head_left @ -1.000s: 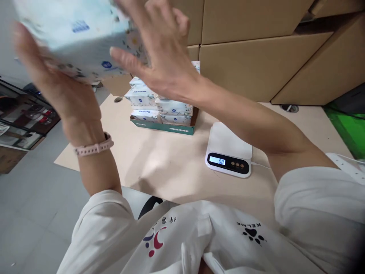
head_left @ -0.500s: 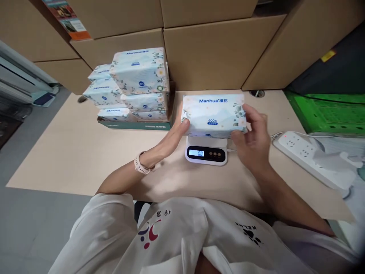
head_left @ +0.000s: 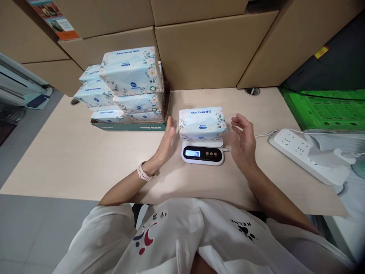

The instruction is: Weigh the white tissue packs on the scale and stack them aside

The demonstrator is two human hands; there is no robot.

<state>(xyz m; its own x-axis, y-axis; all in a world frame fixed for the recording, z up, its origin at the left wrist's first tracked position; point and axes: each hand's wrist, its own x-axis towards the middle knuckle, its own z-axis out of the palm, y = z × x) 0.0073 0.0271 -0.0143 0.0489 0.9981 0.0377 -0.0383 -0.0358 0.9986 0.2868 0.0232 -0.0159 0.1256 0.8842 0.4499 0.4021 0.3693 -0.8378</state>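
A pale blue, flower-printed pack of tissues [head_left: 202, 123] rests on a white digital scale [head_left: 203, 161], hiding most of its weighing plate. The lit display [head_left: 192, 153] reads 0.0. My left hand [head_left: 165, 142] is held upright just left of the pack, fingers extended and apart from it. On the other side, my right hand [head_left: 243, 142] has its fingers spread and holds nothing. Several matching tissue packs [head_left: 128, 72] are piled in a low green carton [head_left: 129, 126] to the left.
Cardboard boxes [head_left: 196, 57] form a wall along the back of the table [head_left: 71, 160]. A white power strip [head_left: 308, 158] with a plugged-in adapter lies at the right, its cable running toward the scale. Behind it is a green plastic crate [head_left: 327, 110].
The tissue pack has come down onto the scale, and both hands have let go and moved apart to either side. The display still shows 0.0. The view has shifted slightly.
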